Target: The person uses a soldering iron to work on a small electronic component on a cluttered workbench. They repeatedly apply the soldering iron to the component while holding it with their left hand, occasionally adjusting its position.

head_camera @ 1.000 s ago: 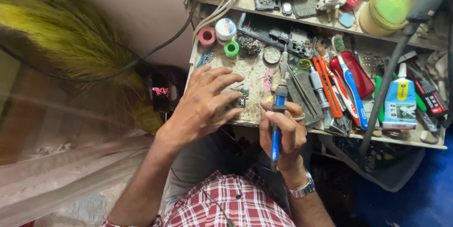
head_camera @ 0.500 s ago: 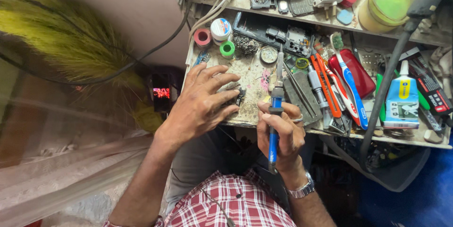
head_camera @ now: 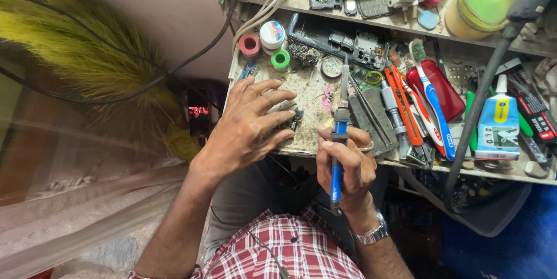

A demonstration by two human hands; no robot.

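While the left hand [head_camera: 249, 125] lies spread, fingers splayed and grasping nothing, over a small dark circuit board [head_camera: 290, 118] near the front edge of the workbench [head_camera: 307, 90], I read the head view as a soldering job in mid-approach. The right hand [head_camera: 345, 166] is clenched around the blue handle of a soldering iron [head_camera: 338, 134], whose thin tip points up toward the back of the bench rather than at the board. The board sits just left of the iron's shaft, partly covered by the left fingertips, apart from the tip. As I judge it, the step in hand is pinning the board flat; the next move would call for swinging the tip down and leftward onto the exposed part of the board (little of it shows, so aim matters). Beyond the board, toward the back edge, stand a pink spool [head_camera: 249, 44] and a green spool [head_camera: 280, 60]; to the right lie orange-handled cutters [head_camera: 403, 108] and a toothbrush [head_camera: 429, 102].
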